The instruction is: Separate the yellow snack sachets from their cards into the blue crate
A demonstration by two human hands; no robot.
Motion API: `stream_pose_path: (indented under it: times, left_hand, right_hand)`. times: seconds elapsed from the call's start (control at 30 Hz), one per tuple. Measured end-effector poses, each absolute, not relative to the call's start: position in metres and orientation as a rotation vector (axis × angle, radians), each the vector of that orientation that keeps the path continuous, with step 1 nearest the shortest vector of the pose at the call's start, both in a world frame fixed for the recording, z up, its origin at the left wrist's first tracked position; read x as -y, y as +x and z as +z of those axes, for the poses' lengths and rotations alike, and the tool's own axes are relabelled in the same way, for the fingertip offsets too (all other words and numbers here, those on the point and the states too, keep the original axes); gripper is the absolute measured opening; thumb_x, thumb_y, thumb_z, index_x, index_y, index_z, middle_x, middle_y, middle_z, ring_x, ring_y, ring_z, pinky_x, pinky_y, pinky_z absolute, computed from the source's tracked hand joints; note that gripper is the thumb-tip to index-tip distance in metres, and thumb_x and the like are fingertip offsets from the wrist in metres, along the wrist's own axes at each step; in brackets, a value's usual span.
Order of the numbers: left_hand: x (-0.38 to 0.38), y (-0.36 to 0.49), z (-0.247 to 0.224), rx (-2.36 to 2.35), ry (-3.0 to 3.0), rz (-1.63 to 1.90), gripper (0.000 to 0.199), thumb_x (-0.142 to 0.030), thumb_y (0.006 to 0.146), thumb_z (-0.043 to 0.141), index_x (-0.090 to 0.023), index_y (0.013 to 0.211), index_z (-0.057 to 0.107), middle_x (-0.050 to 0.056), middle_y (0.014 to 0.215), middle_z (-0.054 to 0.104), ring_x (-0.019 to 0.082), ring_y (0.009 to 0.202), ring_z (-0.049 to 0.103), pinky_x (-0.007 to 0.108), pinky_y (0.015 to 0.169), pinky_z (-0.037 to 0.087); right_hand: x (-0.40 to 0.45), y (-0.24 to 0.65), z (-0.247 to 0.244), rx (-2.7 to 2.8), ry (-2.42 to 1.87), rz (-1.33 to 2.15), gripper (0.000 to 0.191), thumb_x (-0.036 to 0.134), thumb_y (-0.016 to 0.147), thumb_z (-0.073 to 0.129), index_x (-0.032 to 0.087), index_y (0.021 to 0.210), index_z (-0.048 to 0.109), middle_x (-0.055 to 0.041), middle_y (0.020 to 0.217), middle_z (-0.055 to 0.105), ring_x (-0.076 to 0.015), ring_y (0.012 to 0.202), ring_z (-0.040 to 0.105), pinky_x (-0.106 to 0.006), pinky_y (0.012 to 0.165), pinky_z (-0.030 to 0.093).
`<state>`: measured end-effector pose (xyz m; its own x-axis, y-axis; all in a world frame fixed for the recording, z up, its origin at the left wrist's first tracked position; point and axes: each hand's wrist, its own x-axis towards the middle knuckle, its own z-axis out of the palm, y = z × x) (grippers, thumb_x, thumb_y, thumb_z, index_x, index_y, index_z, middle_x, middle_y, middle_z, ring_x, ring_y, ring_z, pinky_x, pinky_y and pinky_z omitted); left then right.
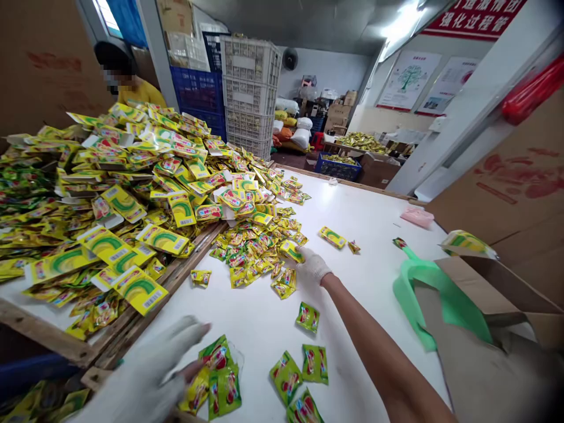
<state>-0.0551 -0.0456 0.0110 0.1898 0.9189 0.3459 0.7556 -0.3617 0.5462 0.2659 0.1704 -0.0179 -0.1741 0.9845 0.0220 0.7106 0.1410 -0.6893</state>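
My right hand (pixel 312 267), in a white glove with bare fingertips, reaches to the near edge of a packet pile and grips the end of a small yellow box (pixel 291 251). My left hand (pixel 154 364), gloved too and slightly blurred, hovers at the lower left with thumb and forefinger apart. Its thumb is next to a yellow packet (pixel 197 390) and green packets (pixel 224 388); whether it touches them I cannot tell. More green packets (pixel 285 376) lie loose between my arms. Beyond my right hand are another yellow box (pixel 332 237) and a small packet (pixel 353 247).
A tall heap of yellow boxes (pixel 145 170) fills the left table behind a wooden edge (pixel 176 282). To the right are a green dustpan (pixel 409 294), an open carton (pixel 493 282) and a pink bundle (pixel 418 217). Stacked crates (pixel 249 88) and a person in yellow (pixel 141 91) are behind.
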Motion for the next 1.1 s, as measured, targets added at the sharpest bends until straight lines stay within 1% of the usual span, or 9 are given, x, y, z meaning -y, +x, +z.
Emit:
stream_pose_path:
  times: [0.1, 0.17, 0.23, 0.33, 0.43, 0.67, 0.9, 1.03, 1.1]
  left_hand:
    - [0.007, 0.008, 0.015, -1.276, 2.487, 0.821, 0.044, -0.008, 0.078, 0.046, -0.022, 0.119, 0.05, 0.009, 0.118, 0.056, 0.022, 0.111, 0.051, 0.032, 0.093, 0.045]
    - [-0.013, 0.046, 0.018, -1.134, 2.637, 0.813, 0.051, -0.008, 0.072, 0.051, -0.02, 0.122, 0.047, 0.011, 0.125, 0.051, 0.029, 0.122, 0.04, 0.048, 0.103, 0.03]
    - [-0.021, 0.074, 0.016, -1.076, 2.627, 0.759, 0.05, -0.009, 0.071, 0.054, -0.019, 0.119, 0.049, 0.011, 0.115, 0.057, 0.031, 0.115, 0.045, 0.052, 0.1, 0.029]
    - [-0.012, 0.091, 0.004, -1.135, 2.254, 0.781, 0.025, -0.015, 0.076, 0.052, -0.017, 0.101, 0.055, 0.008, 0.09, 0.063, 0.024, 0.088, 0.058, 0.04, 0.084, 0.043]
    - [0.013, 0.088, -0.01, -1.154, 1.638, 0.92, 0.014, -0.023, 0.082, 0.049, -0.018, 0.094, 0.053, 0.005, 0.091, 0.063, 0.018, 0.083, 0.058, 0.028, 0.076, 0.047]
    - [0.062, 0.072, -0.043, -1.049, 1.03, 0.993, 0.045, -0.029, 0.082, 0.052, -0.019, 0.121, 0.034, 0.008, 0.111, 0.058, 0.019, 0.098, 0.058, 0.033, 0.086, 0.047]
    - [0.072, 0.05, -0.048, -1.216, 1.378, 0.824, 0.019, -0.027, 0.079, 0.056, -0.016, 0.095, 0.054, 0.005, 0.091, 0.061, 0.018, 0.086, 0.057, 0.03, 0.079, 0.046]
    - [0.062, 0.048, -0.033, -1.121, 1.583, 0.727, 0.013, -0.024, 0.08, 0.053, -0.014, 0.072, 0.058, 0.002, 0.076, 0.057, 0.015, 0.075, 0.053, 0.026, 0.071, 0.043]
    - [0.056, 0.049, -0.03, -1.08, 1.545, 0.728, 0.008, -0.021, 0.078, 0.053, -0.014, 0.077, 0.058, 0.001, 0.077, 0.057, 0.014, 0.075, 0.053, 0.025, 0.071, 0.042]
  right_hand:
    - [-0.133, 0.266, -0.001, 2.026, -1.532, 0.951, 0.048, 0.013, 0.067, 0.059, 0.019, 0.115, 0.056, -0.0042, 0.095, 0.066, -0.0182, 0.084, 0.058, -0.031, 0.077, 0.046]
    - [-0.098, 0.267, 0.014, 2.072, -1.458, 1.12, 0.038, 0.018, 0.069, 0.059, 0.018, 0.107, 0.059, -0.0005, 0.082, 0.066, -0.0142, 0.071, 0.058, -0.026, 0.065, 0.048]
    - [-0.062, 0.269, 0.024, 2.075, -1.371, 1.307, 0.026, 0.024, 0.073, 0.058, 0.016, 0.097, 0.06, 0.0004, 0.077, 0.064, -0.0122, 0.065, 0.058, -0.023, 0.058, 0.048]
    - [-0.012, 0.27, 0.022, 1.787, -1.225, 1.524, 0.028, 0.029, 0.078, 0.055, 0.017, 0.103, 0.051, -0.0019, 0.081, 0.064, -0.014, 0.07, 0.061, -0.024, 0.058, 0.05]
    - [0.028, 0.259, -0.004, 1.367, -1.163, 1.361, 0.034, 0.025, 0.071, 0.063, 0.021, 0.099, 0.044, -0.0052, 0.092, 0.064, -0.018, 0.085, 0.063, -0.031, 0.072, 0.052]
    - [0.082, 0.22, -0.063, 1.185, -1.291, 1.199, 0.022, 0.026, 0.079, 0.056, 0.019, 0.099, 0.051, -0.0085, 0.098, 0.067, -0.0197, 0.088, 0.065, -0.033, 0.079, 0.053]
    - [0.093, 0.232, -0.06, 1.461, -1.461, 1.095, 0.026, 0.025, 0.074, 0.06, 0.018, 0.099, 0.064, -0.008, 0.099, 0.068, -0.0229, 0.091, 0.063, -0.036, 0.082, 0.051]
    - [0.088, 0.235, -0.049, 1.547, -1.504, 1.094, 0.015, 0.028, 0.078, 0.055, 0.018, 0.08, 0.066, -0.0044, 0.077, 0.068, -0.0198, 0.074, 0.062, -0.031, 0.068, 0.052]
    - [0.083, 0.233, -0.047, 1.486, -1.495, 1.1, 0.017, 0.027, 0.079, 0.053, 0.018, 0.086, 0.065, -0.0035, 0.077, 0.068, -0.0182, 0.071, 0.062, -0.029, 0.065, 0.052]
